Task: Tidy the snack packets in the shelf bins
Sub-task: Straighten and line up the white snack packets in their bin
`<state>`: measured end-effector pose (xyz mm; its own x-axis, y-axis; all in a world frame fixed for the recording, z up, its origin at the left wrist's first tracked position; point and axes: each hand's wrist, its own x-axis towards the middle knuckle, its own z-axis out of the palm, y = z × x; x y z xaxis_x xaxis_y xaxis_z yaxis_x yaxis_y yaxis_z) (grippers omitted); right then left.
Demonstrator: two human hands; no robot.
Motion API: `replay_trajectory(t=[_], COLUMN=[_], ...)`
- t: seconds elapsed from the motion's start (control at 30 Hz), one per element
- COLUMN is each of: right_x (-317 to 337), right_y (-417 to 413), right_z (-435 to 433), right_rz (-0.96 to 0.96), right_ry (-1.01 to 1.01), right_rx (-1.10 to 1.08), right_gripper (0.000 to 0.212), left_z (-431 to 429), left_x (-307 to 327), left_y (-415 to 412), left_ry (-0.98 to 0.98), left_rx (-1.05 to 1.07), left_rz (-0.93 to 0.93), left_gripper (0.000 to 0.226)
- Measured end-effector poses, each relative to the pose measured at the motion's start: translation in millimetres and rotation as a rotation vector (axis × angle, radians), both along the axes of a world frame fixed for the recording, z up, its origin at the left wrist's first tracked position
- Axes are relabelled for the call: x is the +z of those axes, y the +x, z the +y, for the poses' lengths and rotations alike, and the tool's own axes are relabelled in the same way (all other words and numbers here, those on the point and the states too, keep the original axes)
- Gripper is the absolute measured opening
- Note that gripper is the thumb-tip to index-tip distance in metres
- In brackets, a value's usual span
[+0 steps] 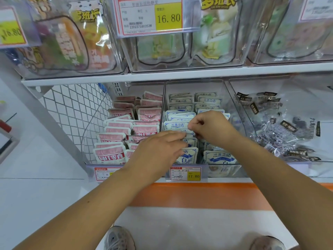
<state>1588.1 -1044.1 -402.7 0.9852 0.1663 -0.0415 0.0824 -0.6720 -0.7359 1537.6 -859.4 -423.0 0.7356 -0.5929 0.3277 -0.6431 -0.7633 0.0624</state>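
Note:
Blue-and-white snack packets stand in two rows inside the clear middle bin on the lower shelf. My left hand lies over the front of the left row, its fingers stretched onto the packet tops. My right hand hovers over the middle of that bin and pinches the top edge of one blue-and-white packet between thumb and curled fingers. Pink packets fill the bin to the left in upright rows.
A right-hand bin holds loose clear packets with black labels. Price tags hang on the bin fronts. Upper-shelf bins overhang with large pouches. A white mesh panel closes the left side. My shoes show below.

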Motion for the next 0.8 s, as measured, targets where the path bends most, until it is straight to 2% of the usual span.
replay_trajectory(t=[0.17,0.27,0.3,0.37,0.43,0.5,0.57,0.8], right_x=[-4,15,25,38,34,13,-10,-39], right_y=[-5,-10,-15,-31,-51,-59,-55,-24], right_z=[1,-11,-19,-35,-41,-36,-29,-19], right_rz=[0.016,0.070,0.022,-0.103,-0.129,-0.063,-0.031,-0.048], right_ry=[0.072,0.146,0.076,-0.254,-0.531,-0.601,-0.644,-0.820], right_rx=[-0.026,-0.033,-0.031,0.027,0.139,0.225,0.220,0.088], right_gripper=[0.019,0.014,0.015,0.021,0.032,0.045,0.053,0.061], left_z=[1,-6,-10,-24,-41,-54,-60,-69], left_x=[-2,-2,-4,-5,-7,-9,-10,-13], left_y=[-1,-5,-7,-15,-21,-18,-7,28], left_ry=[-0.038,-0.017,-0.004,0.000,-0.025,0.006,0.092,0.119], left_rx=[0.027,0.104,0.130,0.154,0.169,0.245,0.295,0.343], left_rz=[0.011,0.026,0.033,0.072,0.136,0.228,0.264,0.362], left_gripper=[0.024,0.046,0.056,0.068,0.064,0.064,0.065,0.060])
